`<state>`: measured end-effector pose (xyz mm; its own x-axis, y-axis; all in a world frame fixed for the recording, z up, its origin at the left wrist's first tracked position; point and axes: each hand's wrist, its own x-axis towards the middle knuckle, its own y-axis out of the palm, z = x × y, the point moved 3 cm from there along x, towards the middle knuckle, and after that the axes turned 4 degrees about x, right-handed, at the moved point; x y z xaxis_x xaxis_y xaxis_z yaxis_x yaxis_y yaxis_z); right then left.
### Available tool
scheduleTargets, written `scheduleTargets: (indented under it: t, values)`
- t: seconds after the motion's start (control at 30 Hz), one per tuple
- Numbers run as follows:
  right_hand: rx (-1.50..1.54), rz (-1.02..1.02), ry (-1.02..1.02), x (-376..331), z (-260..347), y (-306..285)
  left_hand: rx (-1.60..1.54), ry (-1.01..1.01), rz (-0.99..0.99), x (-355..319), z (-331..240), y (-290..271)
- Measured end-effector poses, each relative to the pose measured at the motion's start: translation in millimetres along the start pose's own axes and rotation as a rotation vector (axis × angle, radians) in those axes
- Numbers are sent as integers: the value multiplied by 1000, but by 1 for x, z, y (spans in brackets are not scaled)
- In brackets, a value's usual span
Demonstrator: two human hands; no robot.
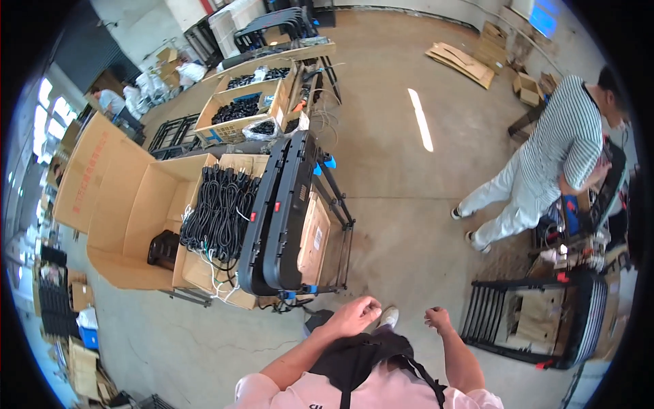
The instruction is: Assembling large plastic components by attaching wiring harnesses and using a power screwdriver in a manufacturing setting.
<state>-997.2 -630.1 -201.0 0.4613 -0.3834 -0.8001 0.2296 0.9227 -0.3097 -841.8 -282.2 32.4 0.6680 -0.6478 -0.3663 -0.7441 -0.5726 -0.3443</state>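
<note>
My left hand (355, 317) hangs in front of my body with its fingers loosely bent and nothing in them. Nearest to it are two long black plastic housings (293, 211) with rounded ends and small red switches, standing side by side on a rack. My right hand (438, 318) is held apart on the other side, its fingers loosely curled, with nothing visible in them. Neither hand touches anything. Left of the housings, coiled black power cords (219, 211) lie heaped on cardboard beside an open cardboard box (129, 252) with a dark part inside.
Wooden crates (204, 123) of black parts stand beyond the box. At right, a person in a striped shirt (555, 146) bends over a cluttered bench. Black frames (487, 313) stand near my right side. Flattened cardboard (460, 65) lies on the far floor.
</note>
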Motion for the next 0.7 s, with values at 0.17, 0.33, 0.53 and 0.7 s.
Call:
scheduleTargets:
  t: [0.17, 0.33, 0.53, 0.7]
  values:
    - [-11, 1, -34, 60, 67, -57, 158, 6, 40, 47, -15, 15]
    - [-98, 203, -99, 99, 154, -13, 190, -34, -115, 92, -7, -3]
    - [-51, 444, -195, 200, 239, -5, 123, -84, -173, 189, 14, -47]
    - [-313, 543, -8, 261, 376, 20, -76, -250, -474, 233, 57, -72]
